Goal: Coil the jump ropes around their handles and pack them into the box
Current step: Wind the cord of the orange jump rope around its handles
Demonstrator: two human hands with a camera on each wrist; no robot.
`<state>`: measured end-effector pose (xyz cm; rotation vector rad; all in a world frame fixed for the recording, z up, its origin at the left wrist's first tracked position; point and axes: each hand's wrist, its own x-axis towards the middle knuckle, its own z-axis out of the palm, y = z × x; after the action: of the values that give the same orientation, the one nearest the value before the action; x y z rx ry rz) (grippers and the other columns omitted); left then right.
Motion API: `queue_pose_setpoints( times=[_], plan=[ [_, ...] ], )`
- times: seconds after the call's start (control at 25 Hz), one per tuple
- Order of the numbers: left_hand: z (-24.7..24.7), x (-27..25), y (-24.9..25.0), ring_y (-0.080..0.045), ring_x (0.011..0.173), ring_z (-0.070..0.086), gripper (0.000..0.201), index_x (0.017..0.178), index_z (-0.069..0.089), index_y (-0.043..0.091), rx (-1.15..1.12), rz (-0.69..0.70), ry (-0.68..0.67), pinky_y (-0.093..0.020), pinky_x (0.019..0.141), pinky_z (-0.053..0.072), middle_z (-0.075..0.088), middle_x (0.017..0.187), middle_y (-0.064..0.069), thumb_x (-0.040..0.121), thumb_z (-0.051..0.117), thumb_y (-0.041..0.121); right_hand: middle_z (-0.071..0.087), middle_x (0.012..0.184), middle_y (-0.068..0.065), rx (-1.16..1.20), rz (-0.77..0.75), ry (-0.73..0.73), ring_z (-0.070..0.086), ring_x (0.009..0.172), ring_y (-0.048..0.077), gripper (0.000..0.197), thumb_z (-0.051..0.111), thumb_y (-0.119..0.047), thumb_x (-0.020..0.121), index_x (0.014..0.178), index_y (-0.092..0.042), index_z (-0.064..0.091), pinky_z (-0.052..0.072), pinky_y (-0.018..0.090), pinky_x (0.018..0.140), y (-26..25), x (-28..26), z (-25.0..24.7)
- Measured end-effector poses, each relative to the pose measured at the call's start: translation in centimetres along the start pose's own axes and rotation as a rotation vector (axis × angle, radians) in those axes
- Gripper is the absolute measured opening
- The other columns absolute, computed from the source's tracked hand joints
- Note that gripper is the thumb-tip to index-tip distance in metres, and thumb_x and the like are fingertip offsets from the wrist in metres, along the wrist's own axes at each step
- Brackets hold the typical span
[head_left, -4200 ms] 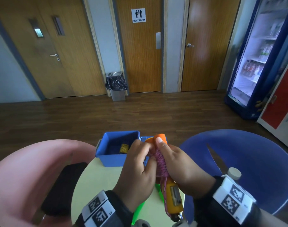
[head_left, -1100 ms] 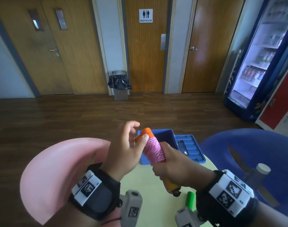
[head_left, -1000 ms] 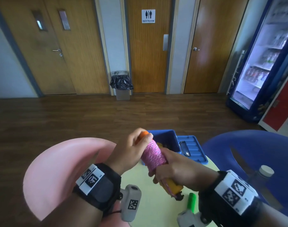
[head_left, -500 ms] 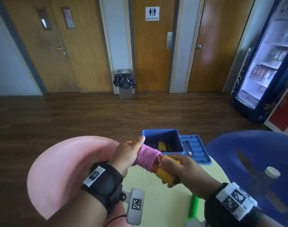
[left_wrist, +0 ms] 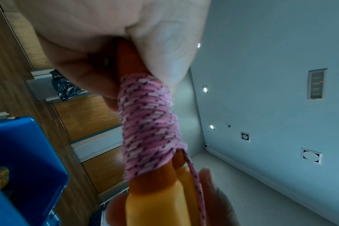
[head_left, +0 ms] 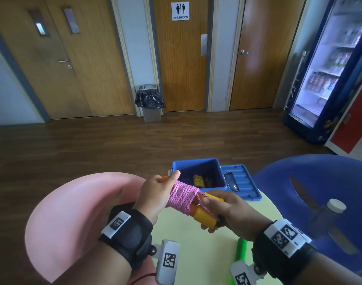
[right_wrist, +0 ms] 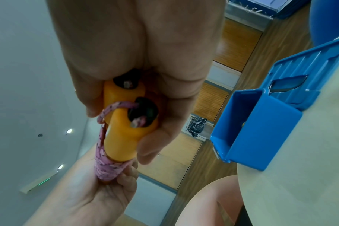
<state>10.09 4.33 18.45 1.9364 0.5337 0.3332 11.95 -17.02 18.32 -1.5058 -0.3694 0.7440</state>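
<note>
The pink jump rope (head_left: 182,197), coiled tightly round two orange-yellow handles (head_left: 203,217), is held level above the pale round table (head_left: 198,254), just in front of the open blue box (head_left: 198,171). One end is gripped by the left hand (head_left: 155,197); the handle bases are clasped by the right hand (head_left: 227,210), a loose strand pinned under its thumb. Another coiled rope (head_left: 198,180) lies inside the box, and its lid (head_left: 240,184) lies beside it.

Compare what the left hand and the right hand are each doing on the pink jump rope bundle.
The left hand grips the orange tip end, its fingers curled beside the pink rope coil; the right hand grips the bare yellow handle ends. The right hand's thumb also pins a loose strand against the handle; the left hand pins none. Both hold the same bundle, in the air in front of the blue box.
</note>
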Motion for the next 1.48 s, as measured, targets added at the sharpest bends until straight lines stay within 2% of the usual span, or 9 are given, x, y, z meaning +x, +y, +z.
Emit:
queue_pose_setpoints(
  times=[0.16, 0.36, 0.52, 0.64, 0.8, 0.96, 1.2, 1.36, 1.48],
  plan=[
    [1.0, -0.2, 1.5, -0.017, 0.056, 0.050, 0.053, 0.062, 0.049, 0.014, 0.053, 0.046, 0.037, -0.030, 0.053, 0.033, 0.051, 0.054, 0.004, 0.085, 0.064, 0.059, 0.069, 0.095, 0.026, 0.041, -0.014, -0.006, 0.068, 0.077, 0.037, 0.048, 0.068, -0.040, 0.084, 0.117, -0.005, 0.064, 0.055, 0.035, 0.060, 0.0, 0.2, -1.5],
    [4.0, 0.0, 3.0, -0.010, 0.051, 0.046, 0.049, 0.063, 0.046, 0.015, 0.064, 0.071, 0.068, -0.016, 0.043, 0.032, 0.047, 0.049, 0.009, 0.086, 0.067, 0.053, 0.062, 0.104, 0.038, 0.077, -0.032, -0.037, 0.066, 0.079, 0.041, 0.049, 0.067, -0.036, 0.085, 0.119, -0.001, 0.062, 0.055, 0.034, 0.058, 0.4, 0.5, -5.3],
    [7.1, 0.9, 3.6, -0.012, 0.048, 0.045, 0.050, 0.060, 0.042, 0.019, -0.021, 0.036, 0.052, -0.028, 0.052, 0.032, 0.044, 0.038, 0.014, 0.083, 0.070, 0.053, 0.066, 0.098, 0.033, 0.125, -0.024, -0.063, 0.066, 0.078, 0.042, 0.045, 0.068, -0.034, 0.085, 0.117, -0.003, 0.064, 0.054, 0.033, 0.056, 0.8, 1.0, -8.7],
    [9.4, 1.2, 4.7, -0.005, 0.042, 0.041, 0.051, 0.059, 0.040, 0.018, -0.022, 0.030, 0.067, -0.029, 0.051, 0.030, 0.042, 0.036, 0.014, 0.085, 0.071, 0.048, 0.068, 0.095, 0.029, 0.156, -0.011, -0.082, 0.066, 0.076, 0.041, 0.044, 0.069, -0.034, 0.084, 0.115, -0.004, 0.064, 0.053, 0.032, 0.055, 1.0, 1.5, -11.4],
    [12.2, 1.4, 5.6, -0.002, 0.037, 0.040, 0.053, 0.058, 0.036, 0.015, 0.015, 0.047, 0.115, -0.018, 0.043, 0.029, 0.038, 0.034, 0.014, 0.087, 0.070, 0.043, 0.067, 0.098, 0.032, 0.161, 0.001, -0.127, 0.066, 0.076, 0.040, 0.045, 0.069, -0.033, 0.084, 0.117, -0.004, 0.063, 0.054, 0.033, 0.055, 1.3, 2.2, -14.8],
    [14.1, 1.5, 4.2, -0.007, 0.044, 0.039, 0.052, 0.059, 0.037, 0.017, 0.010, 0.023, 0.130, -0.025, 0.049, 0.029, 0.038, 0.036, 0.012, 0.087, 0.069, 0.047, 0.067, 0.097, 0.032, 0.154, 0.027, -0.178, 0.067, 0.073, 0.039, 0.048, 0.069, -0.032, 0.083, 0.119, -0.001, 0.061, 0.054, 0.032, 0.054, 2.4, 2.9, -16.8],
    [12.8, 2.4, -0.5, -0.008, 0.047, 0.042, 0.051, 0.062, 0.040, 0.014, 0.032, -0.079, 0.077, -0.033, 0.056, 0.034, 0.041, 0.047, 0.010, 0.089, 0.065, 0.049, 0.072, 0.097, 0.024, -0.046, 0.115, -0.233, 0.071, 0.079, 0.035, 0.047, 0.069, -0.042, 0.084, 0.117, -0.008, 0.063, 0.058, 0.037, 0.064, 3.9, 5.7, -15.5],
    [10.6, 4.8, -3.4, -0.026, 0.068, 0.060, 0.049, 0.078, 0.058, 0.006, 0.113, -0.083, 0.070, -0.036, 0.065, 0.046, 0.063, 0.070, -0.014, 0.087, 0.061, 0.054, 0.072, 0.093, 0.020, -0.002, 0.163, -0.180, 0.070, 0.079, 0.031, 0.047, 0.072, -0.046, 0.082, 0.113, -0.011, 0.064, 0.058, 0.040, 0.069, 3.9, 8.1, -13.5],
    [8.9, 7.1, -5.3, -0.028, 0.059, 0.057, 0.068, 0.068, 0.055, 0.003, 0.085, -0.216, 0.059, -0.033, 0.059, 0.042, 0.054, 0.058, -0.013, 0.075, 0.053, 0.071, 0.070, 0.103, 0.025, 0.142, 0.237, -0.091, 0.069, 0.084, 0.032, 0.040, 0.058, -0.043, 0.096, 0.116, -0.009, 0.063, 0.058, 0.038, 0.074, 4.4, 9.8, -11.1]
  ],
)
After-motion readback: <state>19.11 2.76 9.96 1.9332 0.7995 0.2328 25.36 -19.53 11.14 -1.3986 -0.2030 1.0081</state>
